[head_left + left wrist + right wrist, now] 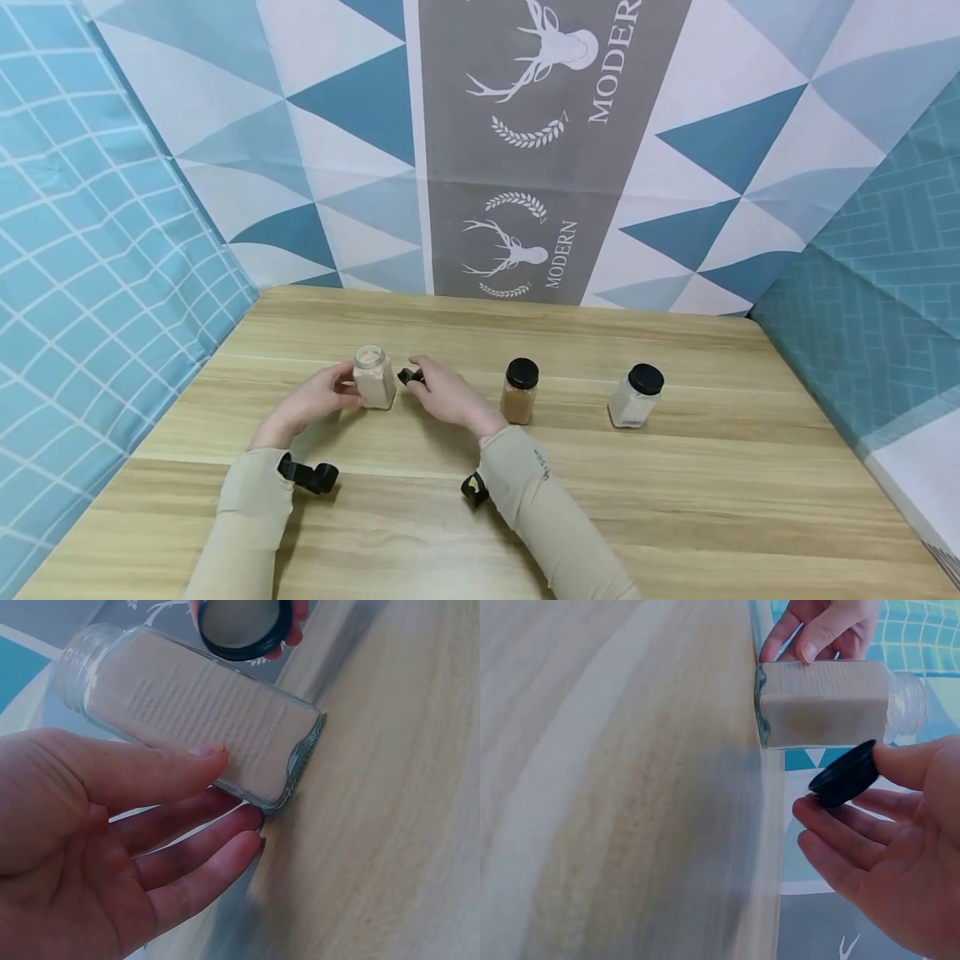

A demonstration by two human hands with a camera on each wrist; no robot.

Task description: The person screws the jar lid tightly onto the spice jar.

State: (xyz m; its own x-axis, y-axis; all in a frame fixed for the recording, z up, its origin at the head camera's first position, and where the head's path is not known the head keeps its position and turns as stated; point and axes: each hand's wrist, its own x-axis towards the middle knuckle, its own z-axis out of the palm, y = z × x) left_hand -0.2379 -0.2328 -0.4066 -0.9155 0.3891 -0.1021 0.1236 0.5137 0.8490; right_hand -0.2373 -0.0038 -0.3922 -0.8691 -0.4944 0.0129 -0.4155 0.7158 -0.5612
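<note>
An uncapped square glass jar (377,387) of pale beige powder stands upright on the table, left of the middle. My left hand (313,396) holds it low on its left side, the thumb (161,774) on one face and the fingers curving behind. Just right of the jar, my right hand (448,395) pinches a black lid (845,774) between thumb and fingertips. The lid is tilted and apart from the jar, its hollow underside showing in the left wrist view. The open threaded neck (907,703) points at the background in the right wrist view.
To the right stand a jar of brown powder (519,403) and a jar of white contents (632,408), both with black lids. The wooden table (697,500) meets patterned cloth walls (360,183) at the back and sides.
</note>
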